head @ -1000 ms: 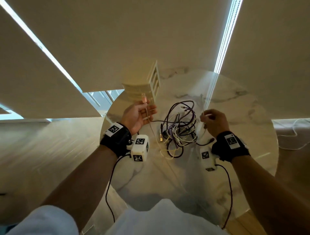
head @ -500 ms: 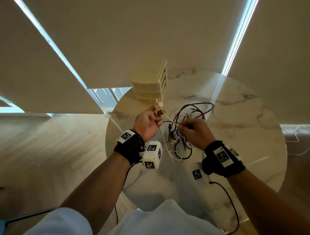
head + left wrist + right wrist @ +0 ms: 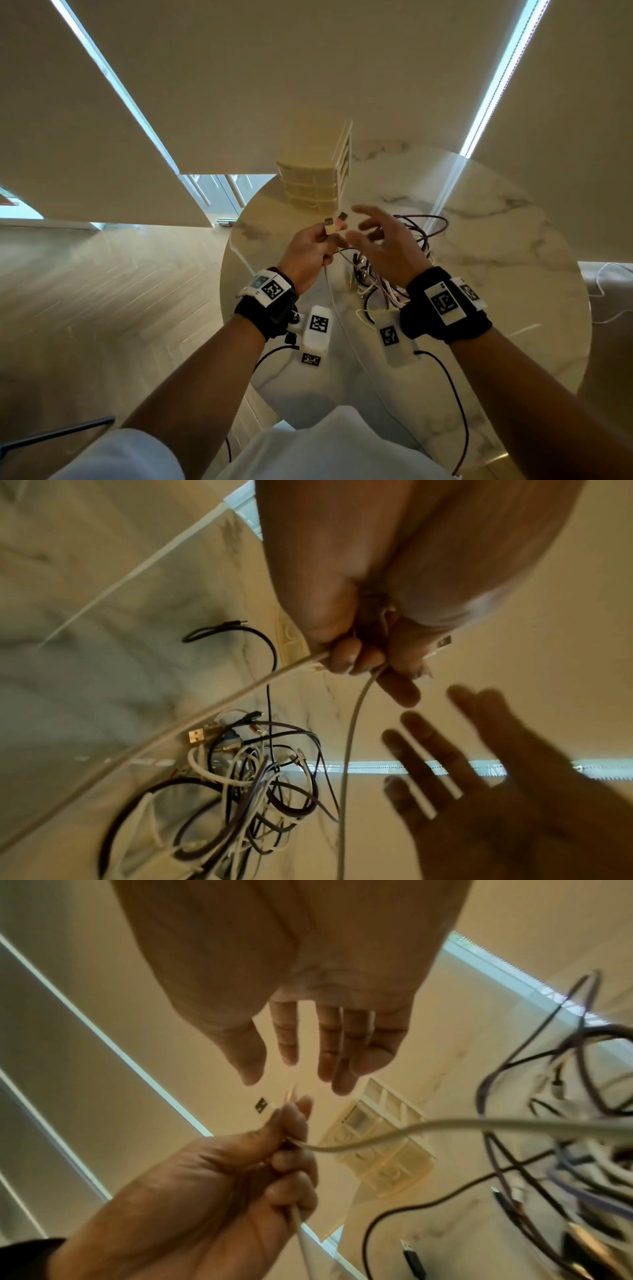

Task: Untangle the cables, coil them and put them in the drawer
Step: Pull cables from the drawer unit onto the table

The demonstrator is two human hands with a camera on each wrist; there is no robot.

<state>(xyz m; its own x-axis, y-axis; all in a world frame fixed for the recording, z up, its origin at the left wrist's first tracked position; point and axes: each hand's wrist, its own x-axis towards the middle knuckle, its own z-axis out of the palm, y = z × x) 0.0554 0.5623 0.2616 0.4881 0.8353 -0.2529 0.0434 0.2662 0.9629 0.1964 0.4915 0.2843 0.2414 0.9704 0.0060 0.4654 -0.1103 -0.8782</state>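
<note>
My left hand [image 3: 310,251] [image 3: 363,653] [image 3: 274,1139] grips a pale cable [image 3: 349,737] [image 3: 445,1127] near both its ends, and two plugs [image 3: 334,222] stick up above the fist. The cable's two strands run down toward the tangle of purple, black and white cables [image 3: 387,274] [image 3: 246,777] on the round marble table [image 3: 496,246]. My right hand [image 3: 380,240] [image 3: 479,764] [image 3: 308,1042] hovers just right of the plugs, fingers spread, holding nothing. A small cream drawer unit [image 3: 318,171] [image 3: 380,1148] stands at the table's far side, behind the hands.
Beige blinds with bright slits fill the background. Wooden floor lies left of the table. A thin white cord [image 3: 606,291] trails off the table's right side. A black USB plug [image 3: 413,1256] lies loose on the marble near the tangle.
My right hand has let go of the tangle, lifted and opened beside the left hand. The left hand now holds a second plug next to the first.
</note>
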